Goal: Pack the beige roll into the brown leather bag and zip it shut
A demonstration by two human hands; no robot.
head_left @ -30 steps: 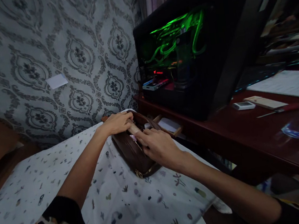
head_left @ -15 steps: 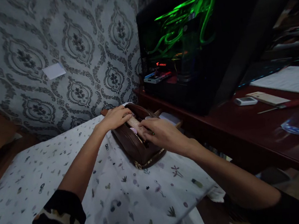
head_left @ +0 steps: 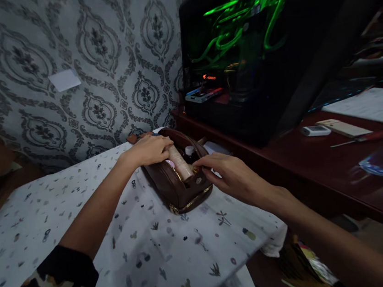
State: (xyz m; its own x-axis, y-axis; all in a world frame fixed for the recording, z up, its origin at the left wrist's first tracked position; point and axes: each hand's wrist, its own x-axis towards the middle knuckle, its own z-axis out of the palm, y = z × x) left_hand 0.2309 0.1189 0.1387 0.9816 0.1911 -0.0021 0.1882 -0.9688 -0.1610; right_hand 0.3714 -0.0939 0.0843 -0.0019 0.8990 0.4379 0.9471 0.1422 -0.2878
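Note:
A brown zip pouch [head_left: 178,192] lies open on a white patterned tablecloth [head_left: 145,254]. Inside it I see a beige tube [head_left: 180,162] and a small white-capped bottle [head_left: 189,151]. My left hand [head_left: 150,149] rests on the pouch's far rim, its fingers curled against the top of the tube. My right hand [head_left: 230,176] pinches the pouch's near right edge by the zip, fingers together. What exactly those fingertips grip is too small to make out.
A dark red desk [head_left: 283,160] stands right of the table, carrying a black computer case [head_left: 253,53] lit green inside, a white remote [head_left: 315,130], a flat beige item [head_left: 343,127] and a paper sheet [head_left: 374,104]. Patterned wallpaper [head_left: 93,67] is behind.
My right hand has left the top of the tube and slid right to the pouch's edge. The tube and bottle now show. The camera has shifted a little.

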